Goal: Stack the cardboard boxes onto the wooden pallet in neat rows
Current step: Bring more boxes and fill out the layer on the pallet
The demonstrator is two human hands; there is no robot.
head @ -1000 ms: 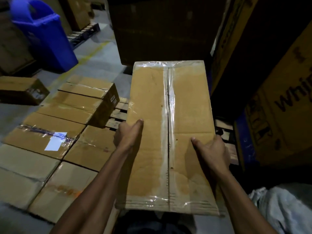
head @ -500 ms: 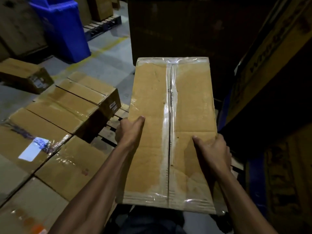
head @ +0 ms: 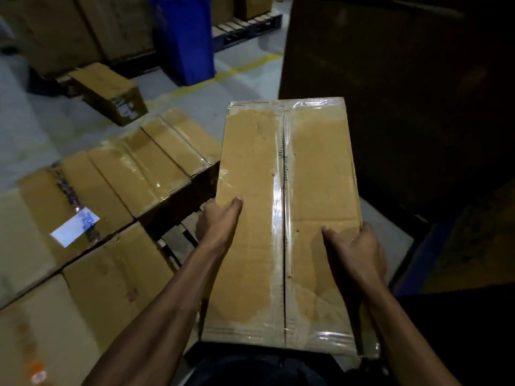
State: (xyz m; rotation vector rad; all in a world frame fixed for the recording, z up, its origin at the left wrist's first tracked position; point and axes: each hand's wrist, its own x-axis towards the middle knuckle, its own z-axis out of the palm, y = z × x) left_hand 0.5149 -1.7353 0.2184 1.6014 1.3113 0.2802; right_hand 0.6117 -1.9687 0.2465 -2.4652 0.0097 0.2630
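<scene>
Dark stack on the right: a tall, shadowed wall of large cardboard cartons (head: 390, 93) fills the upper right of my view; I can't read any detail on it.
Boxes already laid: I see a row of flat brown cardboard boxes sealed with clear tape (head: 92, 218) lying side by side at my left, lower than the one being carried; one carries a white label (head: 74, 227) beside a dark tape strip.
Carried box: the long brown cardboard box with a clear-taped centre seam (head: 287, 218) sits mid-frame, lengthwise away from the body, top face up, clear of the laid row, its left edge just beside that row's end.
Wooden pallet: only a few slats (head: 178, 240) show in the gap between the laid boxes and the carried box.
Blue bin: an upright blue plastic bin (head: 184, 40) stands on the grey floor beyond the row, near a yellow floor line (head: 239, 69).
Loose box: one small brown cardboard box (head: 108, 91) lies alone on the floor, left of the bin.
Left hand: my feed shows the left hand (head: 218, 222) clamped on the carried box's left edge, thumb on top, fingers wrapped under out of sight.
Right hand: the right hand (head: 356, 252) grips the right edge the same way, thumb laid across the top face.
</scene>
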